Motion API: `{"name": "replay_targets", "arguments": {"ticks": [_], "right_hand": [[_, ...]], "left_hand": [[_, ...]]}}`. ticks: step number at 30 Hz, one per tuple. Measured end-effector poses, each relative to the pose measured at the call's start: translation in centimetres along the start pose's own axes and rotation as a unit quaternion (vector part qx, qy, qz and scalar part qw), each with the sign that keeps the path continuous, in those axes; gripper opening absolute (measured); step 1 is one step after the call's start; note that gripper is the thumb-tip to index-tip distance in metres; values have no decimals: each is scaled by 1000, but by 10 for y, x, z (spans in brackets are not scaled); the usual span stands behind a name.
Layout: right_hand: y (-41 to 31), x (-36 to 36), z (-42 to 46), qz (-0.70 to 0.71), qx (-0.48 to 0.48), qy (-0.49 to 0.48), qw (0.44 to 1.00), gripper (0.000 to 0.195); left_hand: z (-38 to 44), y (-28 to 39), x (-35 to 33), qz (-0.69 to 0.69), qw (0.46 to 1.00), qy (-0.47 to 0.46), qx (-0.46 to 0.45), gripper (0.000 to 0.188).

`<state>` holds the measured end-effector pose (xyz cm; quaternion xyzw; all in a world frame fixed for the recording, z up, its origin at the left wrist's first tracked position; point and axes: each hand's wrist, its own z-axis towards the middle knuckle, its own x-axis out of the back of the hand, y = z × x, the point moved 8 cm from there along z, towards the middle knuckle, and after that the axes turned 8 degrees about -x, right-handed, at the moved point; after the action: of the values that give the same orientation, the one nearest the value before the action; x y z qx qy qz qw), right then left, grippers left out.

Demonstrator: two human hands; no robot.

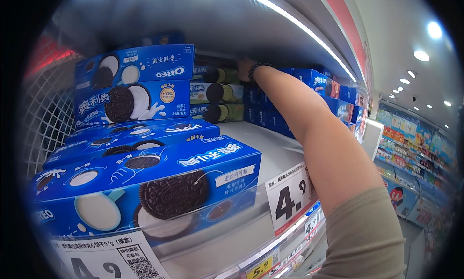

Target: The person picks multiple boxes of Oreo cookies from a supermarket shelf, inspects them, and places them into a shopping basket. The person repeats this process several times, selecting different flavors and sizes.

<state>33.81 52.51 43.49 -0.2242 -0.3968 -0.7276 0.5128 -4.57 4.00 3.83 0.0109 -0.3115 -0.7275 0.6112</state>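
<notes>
My right hand [245,69], with a dark beaded bracelet at the wrist, reaches deep into a store shelf. It is at the back, at the upper right edge of a stack of green-and-blue Oreo cookie boxes [216,93]. Shadow blurs the fingers, so whether they grip a box cannot be told. Below and right of the hand stand more blue Oreo boxes [266,110], partly hidden by my forearm. At the left, blue Oreo boxes [134,101] are stacked upright behind others lying nearer the front, including a large blue Oreo box [145,181]. My left hand is out of view.
A clear plastic lip and price tags [290,197] run along the shelf's front edge [232,242]. A white wire mesh divider [50,123] stands at the left. The shelf above, with a light strip [290,16], hangs low over my arm. Stocked shelves [409,148] stand farther right.
</notes>
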Motion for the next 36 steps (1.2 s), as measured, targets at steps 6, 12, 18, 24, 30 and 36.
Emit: {"name": "replay_targets", "arguments": {"ticks": [6, 12, 18, 24, 30, 36], "right_hand": [[13, -31, 23, -54, 11, -8, 998, 34], [-19, -6, 2, -36, 30, -80, 996, 35], [-15, 16, -16, -31, 22, -132, 991, 36], [-12, 13, -16, -23, 20, -162, 986, 37], [-3, 9, -6, -28, 11, -205, 978, 38], [-8, -15, 38, -80, 23, -262, 961, 40]], "left_hand": [[11, 9, 1, -26, 999, 21, -28, 23], [7, 13, 4, 28, 997, 13, -67, 25], [10, 11, -1, 1, 996, 36, -86, 25], [4, 0, -4, -51, 997, 43, -23, 24], [4, -1, -4, -48, 998, 32, -13, 21], [9, 19, 12, -52, 998, 4, -36, 22]]}}
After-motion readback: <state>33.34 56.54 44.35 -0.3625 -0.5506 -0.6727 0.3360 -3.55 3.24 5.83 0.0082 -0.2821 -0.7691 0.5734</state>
